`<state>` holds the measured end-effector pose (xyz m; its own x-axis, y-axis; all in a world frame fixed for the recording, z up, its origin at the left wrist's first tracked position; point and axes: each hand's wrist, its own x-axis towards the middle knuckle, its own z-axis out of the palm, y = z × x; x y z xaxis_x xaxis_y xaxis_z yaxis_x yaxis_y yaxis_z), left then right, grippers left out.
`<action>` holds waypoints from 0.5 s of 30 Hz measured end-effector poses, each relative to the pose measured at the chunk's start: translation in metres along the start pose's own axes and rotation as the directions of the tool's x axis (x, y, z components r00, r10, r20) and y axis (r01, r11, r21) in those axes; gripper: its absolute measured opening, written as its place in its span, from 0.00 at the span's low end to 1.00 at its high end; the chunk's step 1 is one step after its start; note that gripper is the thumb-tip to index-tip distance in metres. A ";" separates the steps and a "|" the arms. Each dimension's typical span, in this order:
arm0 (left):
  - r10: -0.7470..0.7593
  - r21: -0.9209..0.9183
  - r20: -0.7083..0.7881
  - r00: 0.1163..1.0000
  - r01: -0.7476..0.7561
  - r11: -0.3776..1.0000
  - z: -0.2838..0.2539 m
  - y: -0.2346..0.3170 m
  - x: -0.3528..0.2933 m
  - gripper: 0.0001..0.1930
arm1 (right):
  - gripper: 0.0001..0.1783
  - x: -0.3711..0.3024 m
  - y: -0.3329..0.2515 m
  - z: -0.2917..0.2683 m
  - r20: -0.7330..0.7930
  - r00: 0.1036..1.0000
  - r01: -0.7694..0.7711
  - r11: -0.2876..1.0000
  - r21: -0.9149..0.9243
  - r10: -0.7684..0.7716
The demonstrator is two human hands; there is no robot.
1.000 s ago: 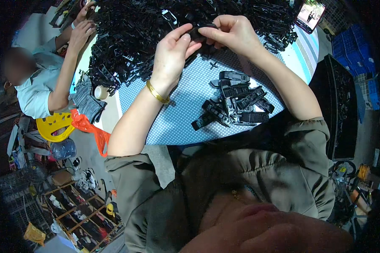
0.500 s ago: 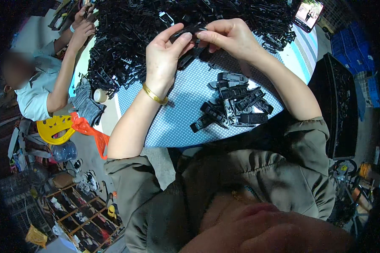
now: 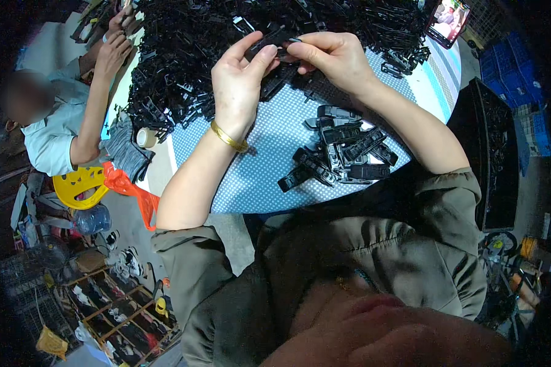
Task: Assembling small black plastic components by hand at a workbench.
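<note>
Both hands pinch one black plastic clip over the heap.
From the head view, our left hand (image 3: 242,76) and right hand (image 3: 337,58) are clamped on the clip (image 3: 274,41) above the pile (image 3: 183,67); we should keep the ends aligned, squeezing evenly.

A small lit screen (image 3: 448,19) stands at the table's far right edge
</note>
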<state>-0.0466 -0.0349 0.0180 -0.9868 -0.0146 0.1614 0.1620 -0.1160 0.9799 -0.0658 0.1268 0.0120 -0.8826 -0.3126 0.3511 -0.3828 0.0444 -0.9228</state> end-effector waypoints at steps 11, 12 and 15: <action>-0.011 -0.108 0.125 0.992 0.024 0.994 -0.006 -0.001 0.003 0.21 | 0.12 0.008 0.009 -0.009 0.009 0.999 0.031 0.999 0.016 -0.031; 0.003 -0.047 0.137 0.991 0.003 0.999 -0.007 -0.003 0.003 0.21 | 0.12 0.008 0.009 -0.008 0.009 0.999 0.031 0.999 0.016 -0.032; 0.019 0.032 0.140 0.990 -0.024 0.999 -0.005 -0.002 0.003 0.21 | 0.12 0.005 0.006 -0.006 -0.024 0.999 0.047 0.999 -0.010 -0.047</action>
<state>-0.0495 -0.0398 0.0162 -0.9731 0.1224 0.1950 0.1856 -0.0842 0.9790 -0.0743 0.1309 0.0097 -0.8697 -0.2915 0.3982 -0.4267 0.0388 -0.9036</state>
